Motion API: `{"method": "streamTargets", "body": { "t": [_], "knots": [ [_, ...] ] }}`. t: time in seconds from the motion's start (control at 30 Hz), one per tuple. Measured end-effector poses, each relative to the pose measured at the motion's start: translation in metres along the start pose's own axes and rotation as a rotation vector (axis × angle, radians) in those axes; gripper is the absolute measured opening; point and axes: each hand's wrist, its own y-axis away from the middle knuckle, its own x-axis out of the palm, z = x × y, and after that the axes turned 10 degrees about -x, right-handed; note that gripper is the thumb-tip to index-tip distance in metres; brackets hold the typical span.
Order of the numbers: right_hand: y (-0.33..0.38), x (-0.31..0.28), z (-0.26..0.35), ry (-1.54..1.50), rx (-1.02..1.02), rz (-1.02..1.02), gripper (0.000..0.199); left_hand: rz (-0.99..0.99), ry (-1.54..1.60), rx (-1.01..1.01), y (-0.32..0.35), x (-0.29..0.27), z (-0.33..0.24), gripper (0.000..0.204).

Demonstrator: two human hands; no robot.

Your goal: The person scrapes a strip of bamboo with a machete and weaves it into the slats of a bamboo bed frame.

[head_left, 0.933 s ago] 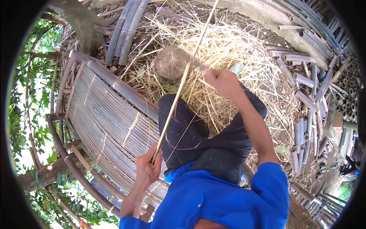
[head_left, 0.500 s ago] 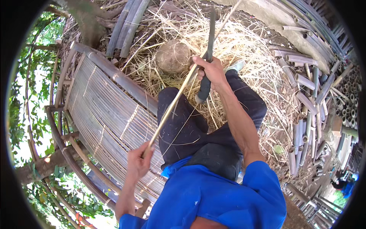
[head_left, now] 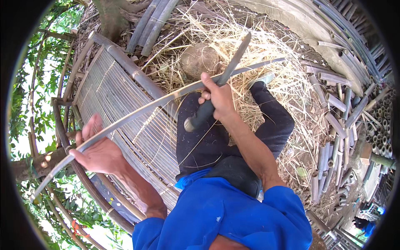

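Note:
A long, thin bamboo strip [head_left: 139,110] runs slantwise across my lap, from the lower left up to the right over the shavings. My left hand [head_left: 103,153] is open, palm up, with fingers stretched; the strip crosses it between thumb and fingers. My right hand [head_left: 221,99] is closed around the dark, wrapped handle of a knife [head_left: 236,58], whose blade points up and to the right. Strip and blade cross just beyond my right hand, whose raised thumb is beside the strip. Whether the right fingers also grip the strip is hidden.
At my left is a slatted bamboo bench [head_left: 125,98] with a thick front pole. A rounded brown block [head_left: 201,61] sits among pale shavings [head_left: 271,46] beyond my knees. Cut bamboo pieces [head_left: 333,79] lie along the right.
The strip has swung flatter, its near end now far out to the left. My left hand has opened and moved left. My right hand has shifted slightly left and nearer, tilting the knife rightward.

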Motion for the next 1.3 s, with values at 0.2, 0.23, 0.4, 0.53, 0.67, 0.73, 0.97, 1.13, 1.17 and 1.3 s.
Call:
{"method": "streamTargets", "body": {
  "t": [0.2,0.23,0.4,0.53,0.67,0.73,0.97,1.13,1.17,1.3],
  "knots": [
    [0.047,-0.005,0.028,0.754,-0.136,0.426,0.028,0.605,0.374,0.212,-0.046,-0.018,-0.107,0.025],
    [0.053,-0.013,0.032,0.759,-0.141,0.434,0.028,0.656,0.354,0.243,-0.043,-0.015,-0.127,0.026],
    [0.077,-0.035,0.021,1.140,-0.630,0.540,0.026,0.797,0.335,0.365,-0.009,-0.011,-0.202,0.034],
    [0.078,-0.036,0.023,1.134,-0.504,0.582,0.024,0.846,0.370,0.446,0.015,-0.001,-0.195,0.025],
    [0.081,-0.040,0.027,1.168,-0.403,0.647,0.030,0.758,0.246,0.413,0.039,0.015,-0.160,0.032],
    [0.093,-0.040,0.032,0.721,-0.057,0.615,0.039,0.747,0.260,0.452,0.049,0.015,-0.146,0.030],
    [0.110,-0.080,0.034,1.412,-0.721,0.440,0.041,0.607,0.195,0.532,0.099,0.016,-0.091,0.037],
    [0.134,-0.032,0.057,1.319,-0.734,0.432,0.026,0.454,0.046,0.516,0.116,0.017,-0.058,0.043],
    [0.138,-0.015,0.052,1.422,-0.690,0.443,0.018,0.466,0.014,0.537,0.118,0.018,-0.069,0.043],
    [0.157,0.013,0.046,1.307,-0.918,0.587,0.014,0.500,0.095,0.552,0.133,0.028,-0.061,0.043]
  ]
}}
